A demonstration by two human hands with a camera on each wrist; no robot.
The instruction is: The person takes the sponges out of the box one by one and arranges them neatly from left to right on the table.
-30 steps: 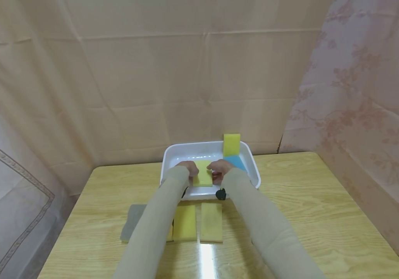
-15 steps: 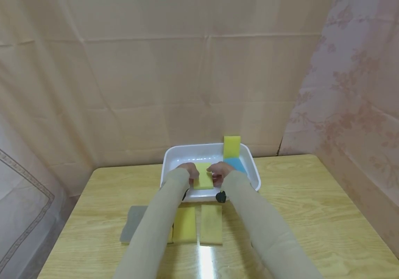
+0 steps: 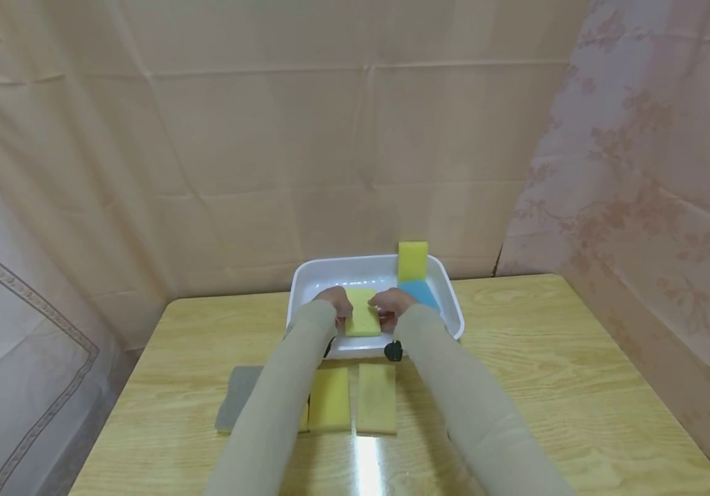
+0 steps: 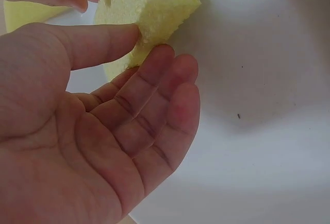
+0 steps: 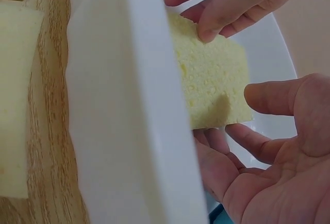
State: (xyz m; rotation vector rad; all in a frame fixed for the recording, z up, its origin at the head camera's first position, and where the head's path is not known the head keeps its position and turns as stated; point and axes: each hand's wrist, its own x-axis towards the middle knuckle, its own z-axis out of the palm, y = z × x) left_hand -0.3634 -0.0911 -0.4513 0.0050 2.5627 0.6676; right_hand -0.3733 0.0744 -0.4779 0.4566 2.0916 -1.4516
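I hold a pale yellow sponge [image 3: 363,320] between both hands over the white tray [image 3: 355,272]. My left hand [image 3: 338,302] pinches its left end; in the left wrist view the thumb lies on top of the sponge [image 4: 149,2] and the fingers [image 4: 154,105] curl beneath it. My right hand [image 3: 390,303] takes the right end. In the right wrist view its fingers [image 5: 221,152] reach under the sponge [image 5: 211,80] and the thumb hovers just over the edge. The tray rim [image 5: 139,105] fills the foreground there.
In the tray a blue sponge [image 3: 420,289] lies at the right, and a yellow sponge [image 3: 413,260] leans on the far rim. On the wooden table [image 3: 547,358] in front lie two yellow sponges [image 3: 329,399] [image 3: 376,398] and a grey pad [image 3: 237,406]. Cloth walls close in.
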